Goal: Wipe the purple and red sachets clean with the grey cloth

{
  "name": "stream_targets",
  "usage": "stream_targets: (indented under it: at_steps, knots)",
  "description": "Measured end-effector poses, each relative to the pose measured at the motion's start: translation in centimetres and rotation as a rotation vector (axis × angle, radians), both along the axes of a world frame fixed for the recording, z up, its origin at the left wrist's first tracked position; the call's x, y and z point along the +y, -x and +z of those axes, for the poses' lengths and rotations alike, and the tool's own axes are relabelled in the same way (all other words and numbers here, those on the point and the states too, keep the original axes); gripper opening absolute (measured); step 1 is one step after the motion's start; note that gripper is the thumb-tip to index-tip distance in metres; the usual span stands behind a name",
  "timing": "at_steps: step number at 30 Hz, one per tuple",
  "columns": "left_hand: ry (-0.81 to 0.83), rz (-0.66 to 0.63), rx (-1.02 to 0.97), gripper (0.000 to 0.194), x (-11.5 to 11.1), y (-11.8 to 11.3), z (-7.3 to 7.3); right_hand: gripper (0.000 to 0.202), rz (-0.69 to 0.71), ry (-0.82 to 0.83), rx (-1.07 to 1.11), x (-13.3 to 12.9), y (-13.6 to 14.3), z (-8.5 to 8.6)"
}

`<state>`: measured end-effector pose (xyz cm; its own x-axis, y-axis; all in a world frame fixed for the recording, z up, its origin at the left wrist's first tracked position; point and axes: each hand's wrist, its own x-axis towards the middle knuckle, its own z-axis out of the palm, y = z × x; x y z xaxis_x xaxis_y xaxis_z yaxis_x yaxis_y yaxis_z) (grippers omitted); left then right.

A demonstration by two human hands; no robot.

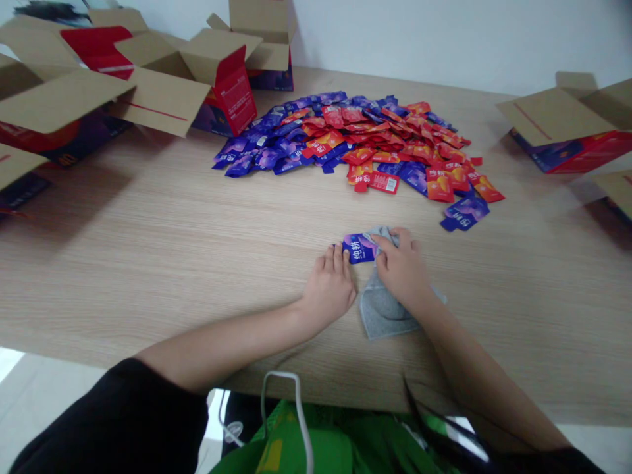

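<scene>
A small purple packet (360, 248) with white lettering lies flat on the wooden table. The curled fingers of my left hand (330, 282) press down on its left end. My right hand (403, 268) grips a grey cloth (388, 313), bunched at the top under the fingers and spread toward me below. Cloth and right fingertips rest against the packet's right end, partly covering it. Beyond my hands lies a wide heap of purple packets (266, 158) and red-orange packets (441, 185). One loose purple packet (465, 213) lies at the heap's near right edge.
Open cardboard boxes stand around the table (162, 263): a red-sided box (234, 92) among several at the left and back, and another box (582, 148) at the right. A white wall (419, 39) rises behind. A white cable (302, 421) hangs before my body.
</scene>
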<state>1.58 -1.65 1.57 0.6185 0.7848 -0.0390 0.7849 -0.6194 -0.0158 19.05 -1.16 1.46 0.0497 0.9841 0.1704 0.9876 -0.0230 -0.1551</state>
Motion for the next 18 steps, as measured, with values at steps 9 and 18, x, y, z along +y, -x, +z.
stream_targets:
  at_steps: [9,18]
  knots:
    - [-0.039,-0.048,0.002,0.062,0.2,0.4,-0.2,0.038,-0.079,0.023,0.193,0.8,-5.4,0.2]
    - [-0.06,-0.086,-0.113,0.059,0.8,1.0,-0.3,0.041,0.079,-0.264,0.345,0.6,-2.6,0.6]
